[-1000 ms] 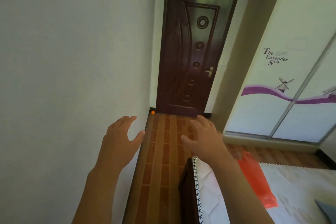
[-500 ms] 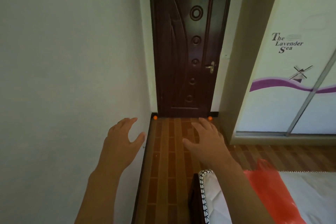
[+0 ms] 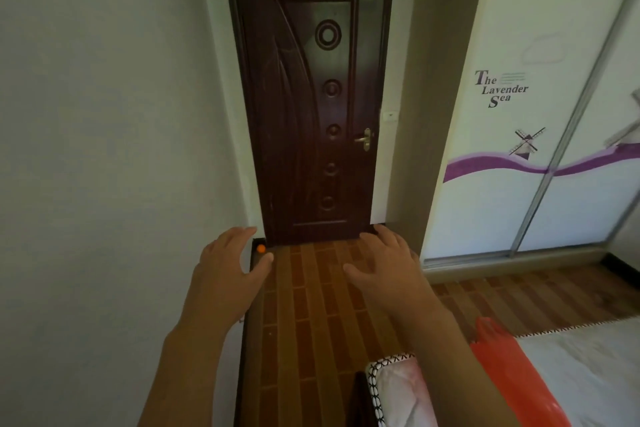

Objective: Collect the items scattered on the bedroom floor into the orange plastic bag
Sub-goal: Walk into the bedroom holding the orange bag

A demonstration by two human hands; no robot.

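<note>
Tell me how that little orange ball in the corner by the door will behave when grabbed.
The orange ball looks round and small, so it probably rolls at a nudge. It sits against the wall beside the door, which may trap it usefully. It is likely light.

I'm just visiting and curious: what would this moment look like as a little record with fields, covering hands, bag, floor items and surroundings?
left hand: open, fingers spread, holds nothing
right hand: open, fingers spread, holds nothing
orange plastic bag: lies on the white mattress, lower right
small orange ball: on the wooden floor, in the corner left of the door
dark brown door: shut, straight ahead
wardrobe: right, lettered "The Lavender Sea"
</note>
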